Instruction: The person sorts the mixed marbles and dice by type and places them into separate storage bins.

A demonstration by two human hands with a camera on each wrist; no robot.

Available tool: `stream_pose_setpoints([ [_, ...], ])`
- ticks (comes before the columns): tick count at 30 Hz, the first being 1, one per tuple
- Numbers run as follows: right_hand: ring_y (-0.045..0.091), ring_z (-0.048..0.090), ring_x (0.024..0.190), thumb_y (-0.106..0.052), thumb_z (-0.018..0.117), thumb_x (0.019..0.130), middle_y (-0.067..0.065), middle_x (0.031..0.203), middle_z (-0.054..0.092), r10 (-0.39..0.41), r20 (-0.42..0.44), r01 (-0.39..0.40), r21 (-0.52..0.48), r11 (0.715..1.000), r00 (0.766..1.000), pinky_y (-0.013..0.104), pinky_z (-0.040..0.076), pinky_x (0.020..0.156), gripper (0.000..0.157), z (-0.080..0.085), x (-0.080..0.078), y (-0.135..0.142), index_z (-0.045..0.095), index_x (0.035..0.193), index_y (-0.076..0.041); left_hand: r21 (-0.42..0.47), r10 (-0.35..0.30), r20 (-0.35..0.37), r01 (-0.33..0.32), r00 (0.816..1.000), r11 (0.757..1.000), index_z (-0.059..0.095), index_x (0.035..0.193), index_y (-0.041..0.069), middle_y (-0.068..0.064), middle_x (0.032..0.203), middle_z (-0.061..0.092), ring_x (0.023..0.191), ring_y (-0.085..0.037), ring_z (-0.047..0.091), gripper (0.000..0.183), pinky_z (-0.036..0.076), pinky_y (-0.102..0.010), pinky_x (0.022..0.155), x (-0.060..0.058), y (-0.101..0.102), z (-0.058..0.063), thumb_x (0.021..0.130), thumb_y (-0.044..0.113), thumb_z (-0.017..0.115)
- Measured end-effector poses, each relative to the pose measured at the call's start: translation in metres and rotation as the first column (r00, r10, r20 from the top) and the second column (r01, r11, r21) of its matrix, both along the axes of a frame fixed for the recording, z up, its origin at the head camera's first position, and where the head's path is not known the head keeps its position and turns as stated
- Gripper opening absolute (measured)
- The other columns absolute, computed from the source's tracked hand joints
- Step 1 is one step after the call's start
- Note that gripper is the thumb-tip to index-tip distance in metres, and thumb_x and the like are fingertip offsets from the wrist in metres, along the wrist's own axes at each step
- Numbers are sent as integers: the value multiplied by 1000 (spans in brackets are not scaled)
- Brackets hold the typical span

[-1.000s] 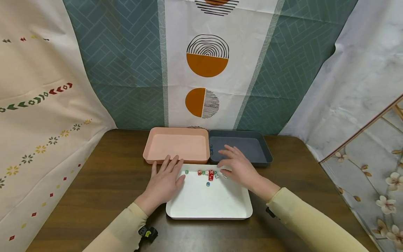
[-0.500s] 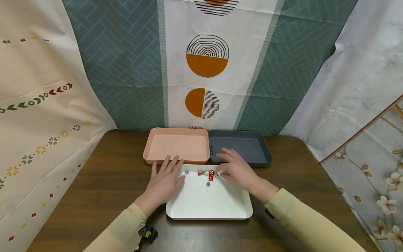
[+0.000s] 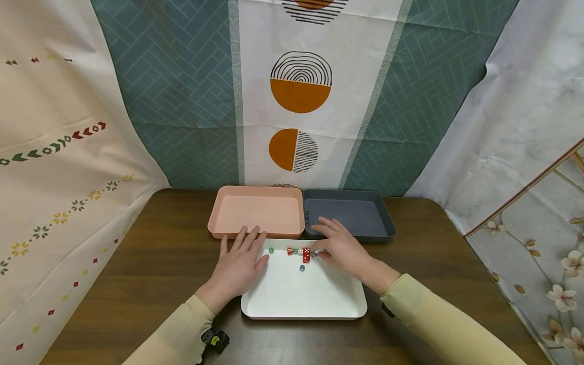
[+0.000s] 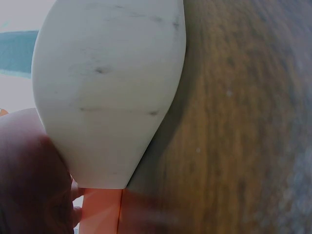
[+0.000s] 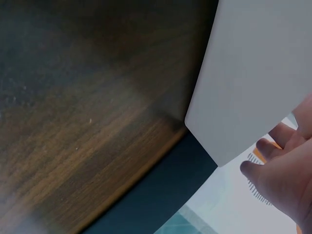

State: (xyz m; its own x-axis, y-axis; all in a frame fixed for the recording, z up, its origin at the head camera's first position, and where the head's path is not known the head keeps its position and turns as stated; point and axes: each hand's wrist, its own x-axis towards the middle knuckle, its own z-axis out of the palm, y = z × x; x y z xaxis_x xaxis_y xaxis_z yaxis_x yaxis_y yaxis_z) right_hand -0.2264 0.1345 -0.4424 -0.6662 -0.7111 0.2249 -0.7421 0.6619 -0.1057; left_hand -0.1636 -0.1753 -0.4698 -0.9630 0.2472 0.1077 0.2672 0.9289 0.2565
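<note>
A white tray (image 3: 301,299) holds several small dice and glass-like beads along its far side. Red dice (image 3: 306,255) sit near a white die (image 3: 315,256), a smaller red die (image 3: 289,251) and a green bead (image 3: 271,250). A blue bead (image 3: 302,268) lies slightly closer. Spread, straight fingers of my left hand (image 3: 238,263) rest over the tray's left far corner. My right hand (image 3: 344,253) reaches over the right far corner, thumb and index beside the white die; whether they pinch it is unclear. Both wrist views show mainly the tray's outer wall (image 4: 112,97).
Behind the white tray stand a pink tray (image 3: 257,208) at left and a dark blue-grey tray (image 3: 351,210) at right. Several small dark beads (image 3: 307,219) lie along the dark tray's left wall. Everything is on a brown wooden table (image 3: 137,284), with patterned cloths hanging around it.
My right hand has lowered and shifted slightly left, its thumb and fingers closing in on the white die. The left hand has stayed put.
</note>
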Motion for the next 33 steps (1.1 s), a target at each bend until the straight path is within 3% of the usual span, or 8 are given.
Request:
stream_pose_setpoints([
  [18, 42, 39, 160, -4, 93, 89, 16, 154, 64, -35, 38, 36, -10, 999, 999, 60, 24, 131, 30, -4, 1, 2, 87, 113, -21, -5, 2, 0, -2, 1000, 1000, 39, 173, 14, -11, 180, 31, 169, -39, 16, 67, 9, -79, 126, 0, 0, 0, 116, 45, 55],
  [33, 41, 41, 158, -7, 96, 87, 15, 152, 65, -48, -26, 49, 36, 998, 999, 61, 27, 131, 25, -7, 1, 7, 84, 106, -19, -3, 1, -10, -1, 1000, 1000, 40, 172, 12, -12, 179, 32, 168, -40, 18, 66, 9, -79, 126, 0, 1, 1, 116, 43, 57],
])
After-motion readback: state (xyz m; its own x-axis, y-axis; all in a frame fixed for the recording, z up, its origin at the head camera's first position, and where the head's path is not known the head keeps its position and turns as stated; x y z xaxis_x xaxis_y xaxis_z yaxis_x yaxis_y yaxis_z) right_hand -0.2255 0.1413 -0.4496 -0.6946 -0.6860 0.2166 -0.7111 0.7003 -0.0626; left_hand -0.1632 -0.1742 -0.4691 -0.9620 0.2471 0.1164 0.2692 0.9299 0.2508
